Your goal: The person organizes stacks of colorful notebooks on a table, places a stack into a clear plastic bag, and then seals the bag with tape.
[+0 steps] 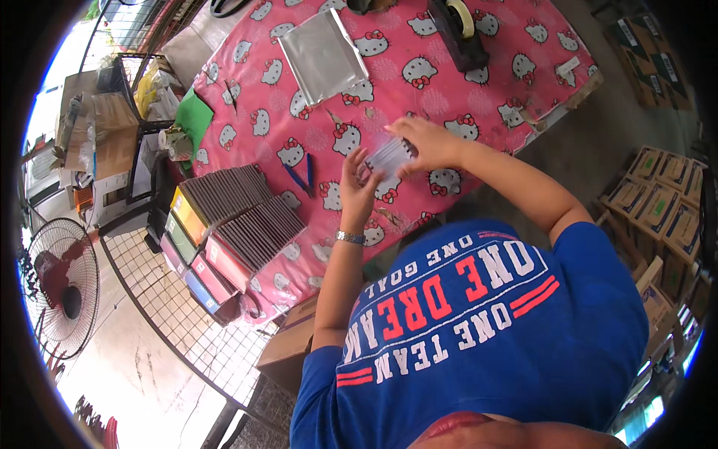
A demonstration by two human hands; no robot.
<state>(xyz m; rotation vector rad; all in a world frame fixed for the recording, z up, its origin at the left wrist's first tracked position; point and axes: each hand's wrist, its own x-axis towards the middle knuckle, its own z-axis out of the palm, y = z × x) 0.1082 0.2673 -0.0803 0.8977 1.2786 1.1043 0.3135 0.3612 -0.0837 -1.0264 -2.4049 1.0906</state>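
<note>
Over the near part of the table, my left hand (360,188) and my right hand (428,144) hold a small clear-plastic-wrapped pack (389,158) between them. Dark ridges show along the pack's edge by my right fingers; what is inside is too blurred to name. My left fingers close on its lower left side, and my right hand grips its right end. Left of my left hand lies a pair of blue-handled pliers (301,178). Beyond my hands, a stack of clear plastic sleeves (324,58) rests flat on the table.
Rows of stacked spiral notebooks (238,217) with coloured covers stand at the table's left edge. A black tape dispenser (459,37) sits at the far side of the pink-patterned table cover (404,97). Cardboard boxes (654,191) are piled at right; a fan (63,288) stands at left.
</note>
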